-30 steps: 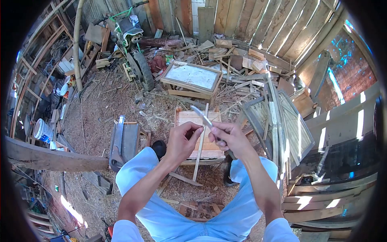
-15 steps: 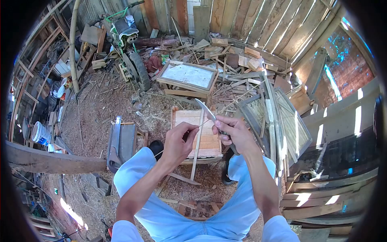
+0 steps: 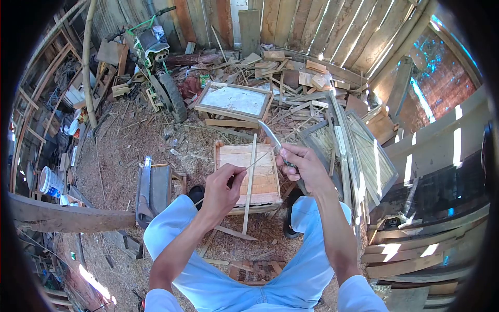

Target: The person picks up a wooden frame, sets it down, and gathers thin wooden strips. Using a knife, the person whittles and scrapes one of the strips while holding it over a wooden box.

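Note:
Between thumb and fingers, my left hand [image 3: 223, 190] pinches a thin wooden stick [image 3: 259, 159] whose free end points up and right, near the knife. My right hand [image 3: 302, 166] is wrapped round the handle of a knife [image 3: 271, 138], its curved blade pointing up and left. Below both hands is a small wooden box or stool with a slatted top [image 3: 265, 179]. A long narrow wooden strip [image 3: 250, 195] lies across that top, leaning past its front edge.
A hand saw [image 3: 146, 182] rests on a dark small bench [image 3: 161, 187] at left. A white-topped frame [image 3: 234, 99] and scrap wood lie ahead. Framed panels [image 3: 369, 156] lean at right. A beam [image 3: 67, 214] juts in from the left, and a motorbike [image 3: 161, 78] stands behind.
My hands have moved apart, and the knife blade has come away from my left fingers. The thin stick now shows between them. The camera view has shifted slightly.

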A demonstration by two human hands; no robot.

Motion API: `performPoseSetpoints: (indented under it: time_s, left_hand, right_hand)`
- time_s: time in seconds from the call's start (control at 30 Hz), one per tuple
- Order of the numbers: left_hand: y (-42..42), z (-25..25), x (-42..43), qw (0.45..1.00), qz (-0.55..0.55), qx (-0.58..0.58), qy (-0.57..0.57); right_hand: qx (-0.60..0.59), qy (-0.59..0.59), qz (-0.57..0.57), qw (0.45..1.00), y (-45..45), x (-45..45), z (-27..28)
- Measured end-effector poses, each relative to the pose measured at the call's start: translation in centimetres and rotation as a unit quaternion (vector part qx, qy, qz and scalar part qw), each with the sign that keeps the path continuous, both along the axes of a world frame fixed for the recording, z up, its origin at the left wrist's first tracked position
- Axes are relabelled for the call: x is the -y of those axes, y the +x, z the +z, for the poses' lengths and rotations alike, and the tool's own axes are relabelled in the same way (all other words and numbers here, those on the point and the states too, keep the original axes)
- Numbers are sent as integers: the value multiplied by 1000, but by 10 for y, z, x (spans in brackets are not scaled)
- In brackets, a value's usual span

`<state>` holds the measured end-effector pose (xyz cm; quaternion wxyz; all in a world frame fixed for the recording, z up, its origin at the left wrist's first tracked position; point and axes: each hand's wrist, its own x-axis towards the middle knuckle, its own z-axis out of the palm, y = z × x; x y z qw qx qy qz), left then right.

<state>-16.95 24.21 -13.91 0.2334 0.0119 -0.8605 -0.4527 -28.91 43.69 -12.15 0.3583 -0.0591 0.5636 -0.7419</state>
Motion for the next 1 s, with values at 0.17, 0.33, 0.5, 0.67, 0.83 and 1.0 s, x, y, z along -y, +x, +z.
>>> performPoseSetpoints:
  time_s: [0.17,0.33,0.5,0.67,0.83,1.0]
  left_hand:
    - [5,4,2,1000,10,25,-6]
    - [11,-4,10,999,11,28,-13]
    - [15,-12,19,998,15,46,-25]
    - [12,-3,15,999,17,43,-15]
    - [6,4,12,1000,-6,19,-20]
    - [6,2,15,999,0,-12,-36]
  right_hand:
    - [1,-4,-19,1000,-11,-12,1]
    - [-2,-21,-84,996,-19,-23,-2]
    - [-23,-9,-116,993,-29,-36,0]
    - [-21,15,-101,995,-15,-23,5]
    - [7,-11,53,998,8,3,1]
    - [46,-64,-22,997,-11,-17,-1]
